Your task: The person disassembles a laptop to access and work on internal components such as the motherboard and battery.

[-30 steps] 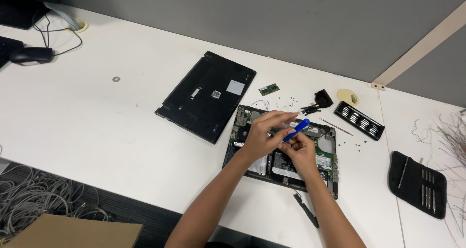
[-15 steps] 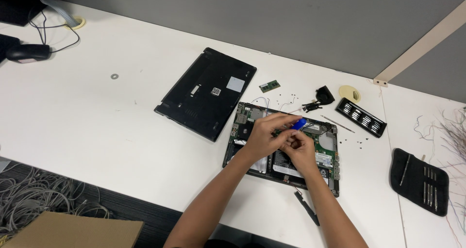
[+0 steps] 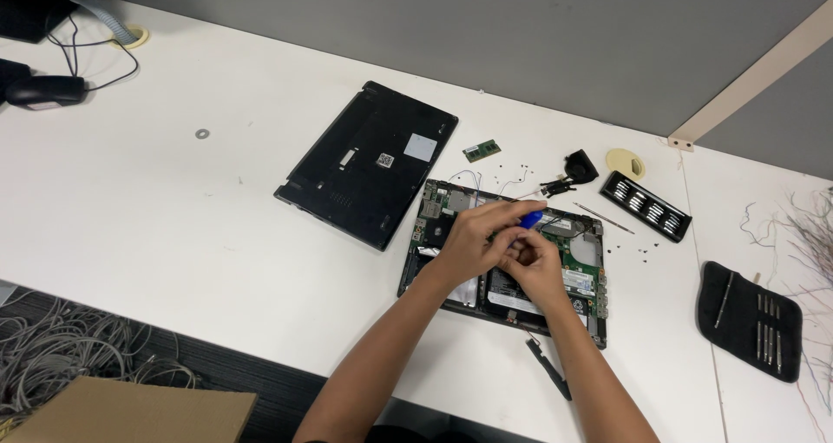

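Note:
An opened laptop base (image 3: 583, 274) with green circuit boards and a black battery lies on the white table (image 3: 173, 217). Both my hands are over its middle. My left hand (image 3: 479, 236) and my right hand (image 3: 531, 268) are together on a small screwdriver with a blue handle (image 3: 531, 219), whose tip points down into the laptop. The fingers hide the tip and the part beneath it.
The black bottom cover (image 3: 369, 161) lies at the left of the laptop. A small green memory module (image 3: 482, 150), loose screws (image 3: 638, 250), a black bit holder (image 3: 646, 205), a black tool pouch (image 3: 751, 320), a thin black strip (image 3: 548, 368) and a computer mouse (image 3: 45, 91) are about.
The blue handle has sunk lower between my fingers and my hands have closed tighter together over the laptop. The view has shifted slightly.

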